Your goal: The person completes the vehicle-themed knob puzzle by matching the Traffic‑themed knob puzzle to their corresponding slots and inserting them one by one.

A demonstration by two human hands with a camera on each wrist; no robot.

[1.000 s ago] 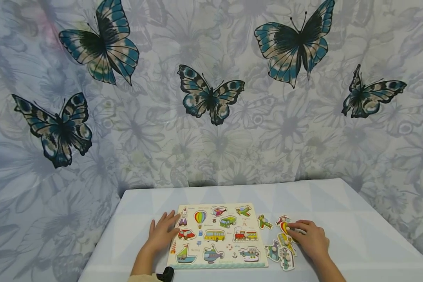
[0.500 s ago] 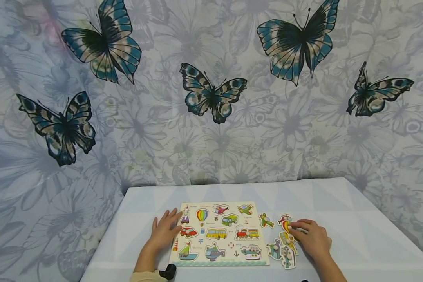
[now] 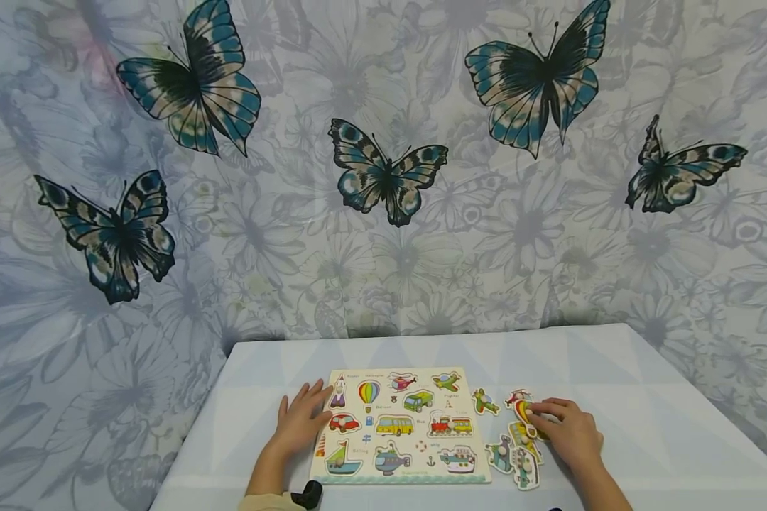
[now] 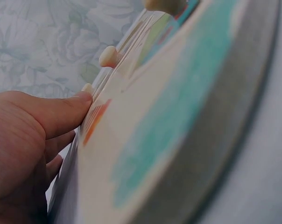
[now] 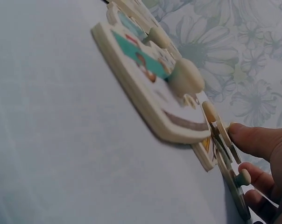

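The wooden peg puzzle board (image 3: 404,447) lies on the table, its pictures showing vehicles such as a bus, a train and a sailboat. My left hand (image 3: 299,420) rests at the board's left edge with fingers spread; in the left wrist view its thumb (image 4: 68,112) touches the board's top by the edge. Right of the board, my right hand (image 3: 567,430) pinches the hot-air balloon puzzle piece (image 3: 522,410) at its edge. That piece overlaps other loose pieces, including a helicopter piece (image 3: 518,397) and a yellow piece (image 3: 519,433). In the right wrist view, the thumb (image 5: 250,139) meets a piece's edge.
A green airplane piece (image 3: 485,402) lies between the board and the pile. Two more knobbed pieces, including a ship-like piece (image 5: 150,88) close to the right wrist camera, lie at the pile's near end. Behind the white table (image 3: 281,362) hangs a butterfly-patterned backdrop (image 3: 383,284).
The head view has shifted slightly. Both hands and the puzzle pieces keep the same places relative to the board.
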